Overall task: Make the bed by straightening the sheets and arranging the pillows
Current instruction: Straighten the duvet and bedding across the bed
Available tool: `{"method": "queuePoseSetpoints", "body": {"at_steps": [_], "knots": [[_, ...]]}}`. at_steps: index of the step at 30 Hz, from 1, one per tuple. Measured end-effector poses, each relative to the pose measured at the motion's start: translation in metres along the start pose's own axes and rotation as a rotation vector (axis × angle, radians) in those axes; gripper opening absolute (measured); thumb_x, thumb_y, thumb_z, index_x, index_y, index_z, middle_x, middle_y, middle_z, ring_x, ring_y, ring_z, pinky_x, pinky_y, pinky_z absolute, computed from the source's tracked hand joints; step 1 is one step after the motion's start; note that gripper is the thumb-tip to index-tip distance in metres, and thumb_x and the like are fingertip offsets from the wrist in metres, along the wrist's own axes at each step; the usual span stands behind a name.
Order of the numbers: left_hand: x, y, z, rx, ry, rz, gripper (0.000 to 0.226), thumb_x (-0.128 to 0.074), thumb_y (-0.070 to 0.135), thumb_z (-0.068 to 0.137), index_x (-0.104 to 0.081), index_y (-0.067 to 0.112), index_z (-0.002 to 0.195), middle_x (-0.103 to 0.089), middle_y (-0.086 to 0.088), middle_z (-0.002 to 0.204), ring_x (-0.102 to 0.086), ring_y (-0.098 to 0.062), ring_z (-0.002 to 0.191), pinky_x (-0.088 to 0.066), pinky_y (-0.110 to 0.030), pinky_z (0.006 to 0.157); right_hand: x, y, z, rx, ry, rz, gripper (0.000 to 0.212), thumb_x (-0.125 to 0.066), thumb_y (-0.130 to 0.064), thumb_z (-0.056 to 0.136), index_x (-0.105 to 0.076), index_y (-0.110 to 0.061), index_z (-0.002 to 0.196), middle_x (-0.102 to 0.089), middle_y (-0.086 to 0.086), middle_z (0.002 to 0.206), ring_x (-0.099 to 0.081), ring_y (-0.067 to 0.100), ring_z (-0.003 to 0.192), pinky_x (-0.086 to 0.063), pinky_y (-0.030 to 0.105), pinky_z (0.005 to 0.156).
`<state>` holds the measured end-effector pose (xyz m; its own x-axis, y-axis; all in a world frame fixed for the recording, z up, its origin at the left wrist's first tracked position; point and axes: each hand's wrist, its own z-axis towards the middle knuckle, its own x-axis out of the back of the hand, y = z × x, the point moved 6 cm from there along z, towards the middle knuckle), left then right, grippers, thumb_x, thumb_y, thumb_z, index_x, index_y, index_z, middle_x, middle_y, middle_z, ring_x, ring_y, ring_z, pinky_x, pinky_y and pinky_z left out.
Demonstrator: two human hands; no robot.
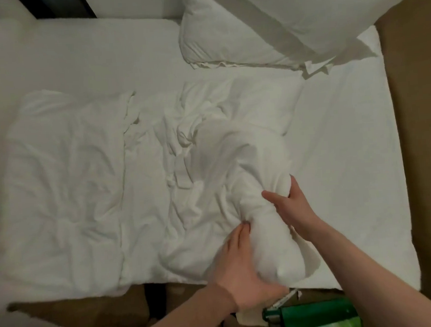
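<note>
Both hands grip a bunched white duvet (249, 186) at lower centre: left hand (241, 261) clutches its near end, right hand (292, 206) pinches the roll. Two pillows (263, 24) upper right. Risk: a tug w/ fabric twisted could tighten the tangle.

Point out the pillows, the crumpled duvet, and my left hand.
pillows (263, 27): head view, on the lower pillow's broad white face.
crumpled duvet (65, 179): head view, on its flatter wrinkled left half.
left hand (241, 261): head view, on the back of the hand gripping the duvet's bunched end.
</note>
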<state>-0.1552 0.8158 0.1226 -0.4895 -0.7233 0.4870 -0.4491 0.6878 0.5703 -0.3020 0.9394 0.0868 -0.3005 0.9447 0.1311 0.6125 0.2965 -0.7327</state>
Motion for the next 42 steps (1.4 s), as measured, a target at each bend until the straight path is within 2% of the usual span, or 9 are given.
{"method": "queuePoseSetpoints", "body": {"at_steps": [4,11,16,23,25,28,32,36,42], "knots": [[0.038,-0.011,-0.031,0.171,0.192,-0.166,0.135,-0.069,0.089,0.052,-0.002,0.032,0.155,-0.022,0.011,0.158,-0.028,-0.010,0.146,-0.035,-0.037,0.117,-0.057,-0.051,-0.032,0.090,-0.049,-0.088,0.058,-0.069,-0.014,0.090,-0.045,-0.034,0.139,-0.062,-0.013,0.127,-0.062,0.008,0.116,-0.051,0.039,0.104],[0.163,-0.089,-0.099,0.116,0.486,-0.623,0.029,-0.073,0.030,0.088,-0.056,0.036,0.111,-0.066,0.020,0.103,-0.064,-0.004,0.099,-0.055,-0.026,0.084,-0.189,-0.148,-0.075,0.203,-0.150,-0.160,0.043,-0.069,-0.013,0.086,-0.054,-0.032,0.121,-0.072,-0.003,0.110,-0.072,0.016,0.095,-0.060,0.039,0.084],[0.260,-0.182,-0.167,0.117,0.670,-0.926,0.031,-0.059,0.000,0.094,-0.069,0.025,0.109,-0.074,0.011,0.101,-0.069,0.000,0.090,-0.052,-0.012,0.073,-0.356,-0.213,-0.097,0.423,-0.239,-0.267,0.035,-0.068,-0.022,0.075,-0.058,-0.026,0.108,-0.069,0.005,0.106,-0.069,0.028,0.093,-0.058,0.046,0.081],[0.304,-0.378,-0.253,0.467,0.756,-1.349,0.028,-0.043,0.009,0.103,-0.069,0.013,0.109,-0.079,-0.001,0.098,-0.073,-0.022,0.103,-0.059,-0.033,0.073,-0.585,-0.203,-0.145,0.320,-0.638,-0.417,0.057,-0.070,-0.013,0.088,-0.056,-0.016,0.143,-0.057,0.019,0.139,-0.066,0.033,0.114,-0.054,0.046,0.102],[0.302,-0.420,-0.267,0.549,0.722,-1.327,0.025,-0.039,0.012,0.107,-0.064,0.011,0.109,-0.078,0.000,0.089,-0.073,-0.014,0.084,-0.059,-0.029,0.065,-0.595,-0.187,-0.154,0.377,-0.612,-0.457,0.054,-0.068,-0.011,0.090,-0.056,-0.016,0.142,-0.050,0.012,0.146,-0.061,0.027,0.120,-0.049,0.039,0.107],[0.293,-0.485,-0.270,0.686,0.609,-1.177,0.023,-0.049,0.016,0.106,-0.060,0.016,0.126,-0.070,-0.010,0.115,-0.065,-0.021,0.093,-0.054,-0.035,0.066,-0.565,-0.145,-0.147,0.384,-0.470,-0.518,0.049,-0.067,-0.014,0.091,-0.058,-0.019,0.139,-0.044,0.004,0.147,-0.059,0.022,0.122,-0.047,0.036,0.108],[0.305,-0.545,-0.257,0.839,0.479,-0.863,0.020,-0.048,0.014,0.105,-0.067,0.013,0.112,-0.069,-0.018,0.117,-0.064,-0.031,0.093,-0.052,-0.037,0.074,-0.498,-0.073,-0.127,0.253,-0.373,-0.773,0.059,-0.067,-0.022,0.090,-0.050,-0.024,0.146,-0.036,0.003,0.156,-0.046,0.022,0.139,-0.038,0.027,0.113],[0.355,-0.536,-0.232,0.748,0.547,-0.518,0.039,-0.039,0.023,0.106,-0.060,0.010,0.136,-0.058,-0.011,0.139,-0.054,-0.035,0.126,-0.042,-0.048,0.108,-0.451,-0.030,-0.121,0.104,-0.365,-0.824,0.067,-0.062,-0.023,0.094,-0.036,-0.028,0.156,-0.022,0.002,0.166,-0.035,0.022,0.148,-0.035,0.026,0.110],[0.384,-0.482,-0.165,0.545,0.469,-0.419,0.092,-0.065,0.071,0.075,-0.043,0.025,0.151,-0.044,0.000,0.154,-0.045,-0.024,0.139,-0.038,-0.041,0.113,-0.458,-0.014,-0.112,0.053,-0.405,-0.783,0.076,-0.061,-0.029,0.096,-0.024,-0.030,0.162,-0.010,0.000,0.171,-0.025,0.023,0.154,-0.031,0.033,0.118]]}}
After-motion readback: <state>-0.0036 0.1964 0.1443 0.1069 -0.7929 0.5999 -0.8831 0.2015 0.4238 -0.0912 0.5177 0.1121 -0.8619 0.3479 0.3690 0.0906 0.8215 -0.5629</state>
